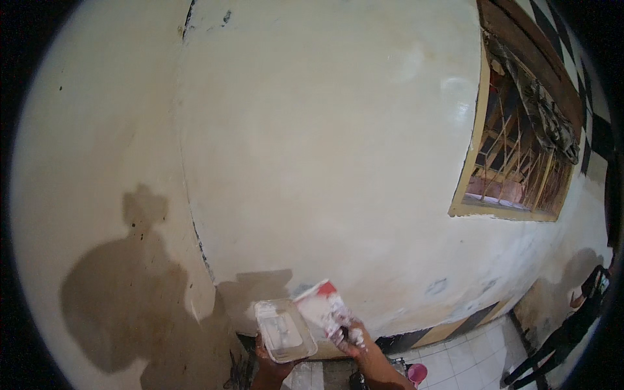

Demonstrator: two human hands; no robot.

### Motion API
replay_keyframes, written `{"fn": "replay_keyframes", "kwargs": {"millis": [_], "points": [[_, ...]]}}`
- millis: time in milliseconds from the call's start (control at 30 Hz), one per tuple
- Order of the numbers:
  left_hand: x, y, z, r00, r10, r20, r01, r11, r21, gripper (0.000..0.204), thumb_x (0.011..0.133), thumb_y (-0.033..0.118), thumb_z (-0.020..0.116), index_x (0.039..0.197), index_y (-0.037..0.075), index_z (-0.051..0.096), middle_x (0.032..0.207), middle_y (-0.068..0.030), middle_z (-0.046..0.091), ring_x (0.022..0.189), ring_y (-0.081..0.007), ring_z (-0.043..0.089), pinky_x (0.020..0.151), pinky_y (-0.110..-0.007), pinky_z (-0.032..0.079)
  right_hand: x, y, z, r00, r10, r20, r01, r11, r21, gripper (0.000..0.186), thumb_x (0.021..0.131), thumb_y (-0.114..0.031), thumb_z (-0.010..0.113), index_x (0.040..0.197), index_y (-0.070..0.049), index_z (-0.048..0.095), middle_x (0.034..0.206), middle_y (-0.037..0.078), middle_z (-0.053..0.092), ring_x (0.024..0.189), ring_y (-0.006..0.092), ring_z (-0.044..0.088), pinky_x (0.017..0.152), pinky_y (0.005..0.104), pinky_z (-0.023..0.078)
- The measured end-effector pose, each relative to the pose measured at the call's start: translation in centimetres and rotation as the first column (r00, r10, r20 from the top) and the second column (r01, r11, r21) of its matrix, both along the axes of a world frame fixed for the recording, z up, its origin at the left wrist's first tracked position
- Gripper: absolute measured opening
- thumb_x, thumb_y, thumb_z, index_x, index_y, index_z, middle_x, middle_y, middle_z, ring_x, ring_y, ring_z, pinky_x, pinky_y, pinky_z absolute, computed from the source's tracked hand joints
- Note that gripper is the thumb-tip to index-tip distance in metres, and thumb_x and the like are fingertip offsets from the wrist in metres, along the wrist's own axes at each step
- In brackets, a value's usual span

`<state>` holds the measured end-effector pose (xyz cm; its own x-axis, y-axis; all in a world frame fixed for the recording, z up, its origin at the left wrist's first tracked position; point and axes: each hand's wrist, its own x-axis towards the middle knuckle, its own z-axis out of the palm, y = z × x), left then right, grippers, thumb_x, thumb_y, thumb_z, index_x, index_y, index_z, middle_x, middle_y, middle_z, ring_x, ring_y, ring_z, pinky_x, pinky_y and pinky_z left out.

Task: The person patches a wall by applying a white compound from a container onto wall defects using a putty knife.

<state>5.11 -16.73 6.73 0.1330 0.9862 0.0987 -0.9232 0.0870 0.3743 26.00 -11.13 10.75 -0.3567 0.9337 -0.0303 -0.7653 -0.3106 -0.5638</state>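
Note:
In my left hand [263, 357] is a rectangular translucent plastic tub [285, 328] with white paste inside, held low in front of the wall [325, 162]. My right hand [351, 341] grips a flat white-and-red scraper [318, 302], smeared with white, just above and right of the tub. White paste coats the fingers of that hand. A cracked seam runs down the wall at left, with dark shadows beside it.
A barred window [507, 162] with draped dark cloth is at upper right. At lower right a person [572, 331] in dark clothing stands by the wall. A pink bucket [416, 374] sits on the white tiled floor [461, 357] near a black-striped wall base.

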Motion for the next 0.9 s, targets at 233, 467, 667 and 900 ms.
{"fn": "replay_keyframes", "kwargs": {"millis": [233,467,667,900], "points": [[0.6,-0.8,0.7,0.995,0.026,-0.092,-0.032,0.997,-0.067,0.078,0.083,0.069,0.045,0.142,0.018,0.04,0.138,-0.01,0.048,0.125,-0.0375,0.048,0.101,-0.064,0.038,4.4,8.1,20.1,0.85,-0.495,-0.18,0.476,0.573,0.667,0.052,0.079,-0.033,0.078,0.114,-0.005,0.051,0.105,0.008,0.06,0.088,0.0198,0.06,0.069,0.0345,0.052],[-1.4,-1.9,-0.4,0.994,0.085,-0.073,-0.089,0.994,-0.059,0.077,0.082,0.065,0.05,0.143,0.019,0.039,0.14,-0.0095,0.047,0.127,-0.0371,0.046,0.102,-0.064,0.037,7.3,12.2,46.6,-0.481,-0.696,-0.534,-0.099,-0.562,0.821,0.024,0.087,-0.016,0.058,0.105,0.0,0.061,0.094,0.023,0.062,0.086,0.0405,0.062,0.072,0.0492,0.051],[-3.3,-2.0,-1.3,0.985,0.162,-0.064,-0.166,0.984,-0.058,0.077,0.082,0.063,0.054,0.144,0.02,0.037,0.141,-0.0091,0.046,0.129,-0.0366,0.044,0.103,-0.063,0.037,9.3,14.5,55.7,-0.718,-0.327,-0.615,-0.566,-0.24,0.789,0.02,0.091,-0.018,0.054,0.104,-0.004,0.062,0.099,0.016,0.063,0.078,0.0336,0.07,0.063,0.043,0.059],[-4.7,-2.2,-3.1,0.965,0.251,-0.069,-0.254,0.967,-0.035,0.078,0.081,0.059,0.059,0.145,0.022,0.036,0.143,-0.0086,0.045,0.13,-0.0361,0.042,0.104,-0.063,0.036,10.9,15.8,60.4,-0.722,-0.292,-0.627,-0.636,-0.075,0.768,0.017,0.089,-0.008,0.052,0.103,-0.004,0.062,0.103,0.015,0.065,0.086,0.0336,0.069,0.071,0.042,0.059]]}}
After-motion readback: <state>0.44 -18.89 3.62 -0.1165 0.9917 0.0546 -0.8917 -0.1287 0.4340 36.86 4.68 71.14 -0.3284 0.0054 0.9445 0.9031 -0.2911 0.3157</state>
